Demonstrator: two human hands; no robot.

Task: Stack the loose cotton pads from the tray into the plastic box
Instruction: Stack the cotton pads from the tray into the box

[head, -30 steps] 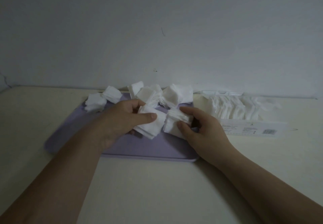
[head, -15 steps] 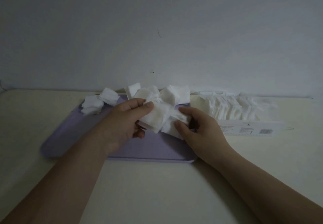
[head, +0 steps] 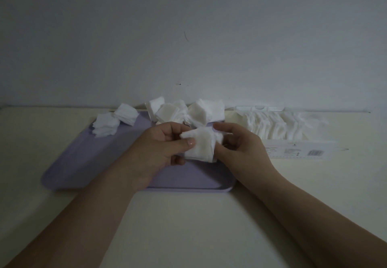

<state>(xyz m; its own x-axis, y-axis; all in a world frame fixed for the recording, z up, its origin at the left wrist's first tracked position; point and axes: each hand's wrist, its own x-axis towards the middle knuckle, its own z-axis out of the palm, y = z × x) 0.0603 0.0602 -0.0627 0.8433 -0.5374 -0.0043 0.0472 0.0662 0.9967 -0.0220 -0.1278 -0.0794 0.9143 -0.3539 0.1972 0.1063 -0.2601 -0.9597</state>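
White cotton pads (head: 201,146) above lilac tray (head: 83,158)

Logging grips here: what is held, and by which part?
A small stack of cotton pads: the left hand pinches its left edge, thumb on top; the right hand grips its right edge.

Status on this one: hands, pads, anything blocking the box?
Left grip and right grip hold one stack of cotton pads over purple tray. Loose pads heaped at tray's far edge. Plastic box right of tray, part-filled, nothing in between.

Two pad bunches merged into one stack (head: 201,146), raised slightly
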